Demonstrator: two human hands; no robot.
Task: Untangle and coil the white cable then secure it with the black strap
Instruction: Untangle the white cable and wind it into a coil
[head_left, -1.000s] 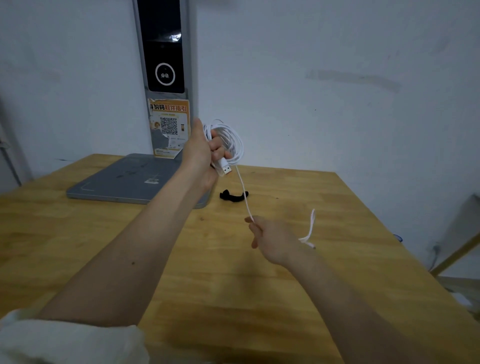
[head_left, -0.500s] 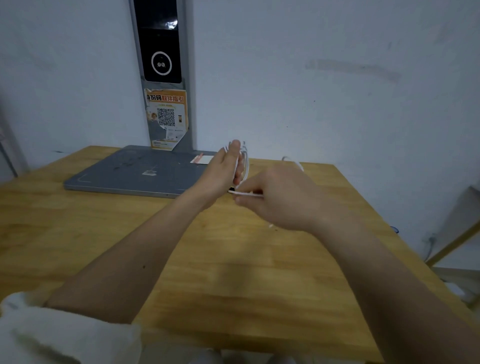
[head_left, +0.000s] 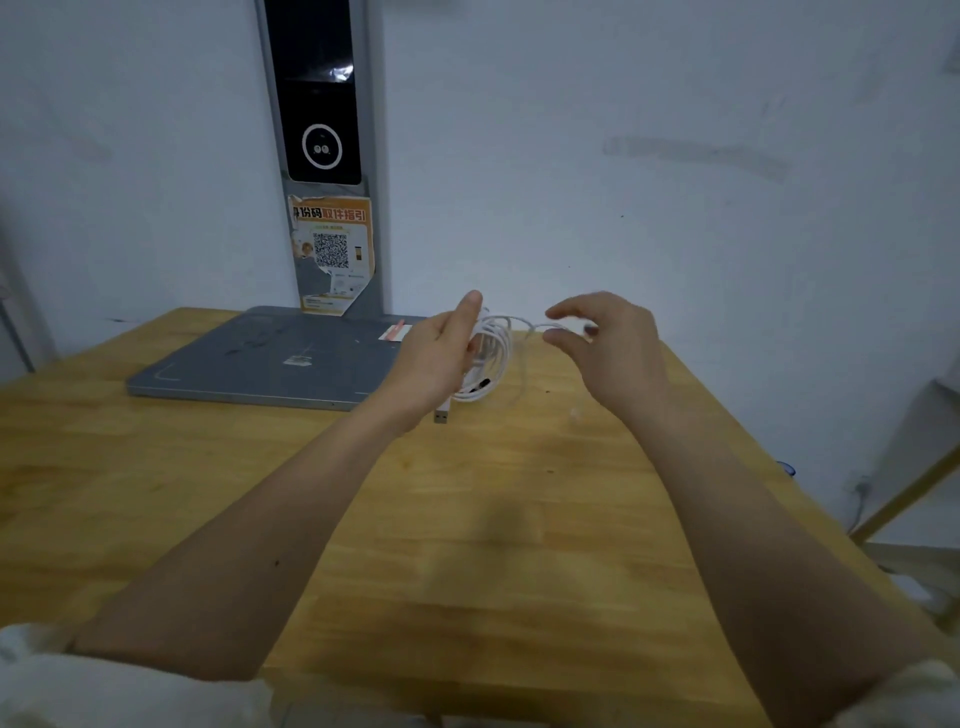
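Observation:
My left hand (head_left: 436, 358) holds a coil of white cable (head_left: 497, 345) above the wooden table (head_left: 467, 545), thumb up and fingers round the loops. The cable's USB plug (head_left: 441, 417) hangs out below that hand. One strand runs right from the coil's top into my right hand (head_left: 613, 348), which pinches it between thumb and curled fingertips, level with the coil. A small dark piece, apparently the black strap (head_left: 480, 385), shows on the table through the coil's lower loops; most of it is hidden.
A flat grey platform (head_left: 270, 358) lies at the table's back left, with an upright grey column carrying a black screen (head_left: 322, 104) and a QR-code sticker (head_left: 332, 249). A white wall stands right behind. The table's right edge drops off beside my right forearm.
My right hand has swung from in front of my left hand out to the right, laying another strand over the coil. The coil has tilted, and the USB plug shows below my left hand.

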